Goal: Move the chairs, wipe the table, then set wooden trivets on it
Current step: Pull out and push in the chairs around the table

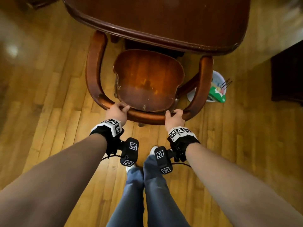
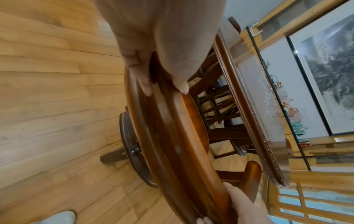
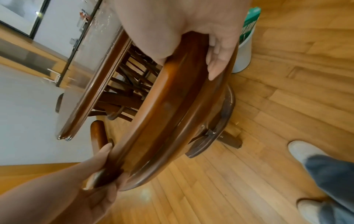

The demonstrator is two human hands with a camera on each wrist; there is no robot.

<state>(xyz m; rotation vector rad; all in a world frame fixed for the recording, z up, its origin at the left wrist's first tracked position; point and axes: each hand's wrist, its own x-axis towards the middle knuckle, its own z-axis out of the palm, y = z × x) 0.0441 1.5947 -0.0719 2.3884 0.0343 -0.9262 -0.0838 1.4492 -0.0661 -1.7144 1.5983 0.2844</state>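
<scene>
A dark wooden armchair [image 1: 147,79] with a curved back rail stands with its front tucked under the brown oval table [image 1: 164,18]. My left hand [image 1: 117,110] grips the back rail [image 2: 172,136] at its left end, thumb on the inner side. My right hand [image 1: 174,116] grips the same rail [image 3: 172,98] at its right end. In the wrist views the fingers [image 2: 145,86] and the other fingers [image 3: 216,65] wrap the rail's outer face. No trivets or cloth are in view.
A white waste bin [image 1: 218,86] with a green pack in it stands on the wooden floor just right of the chair. A dark cabinet [image 1: 288,72] is at the far right. More chair legs [image 2: 220,106] show under the table. My feet [image 1: 154,149] are right behind the chair.
</scene>
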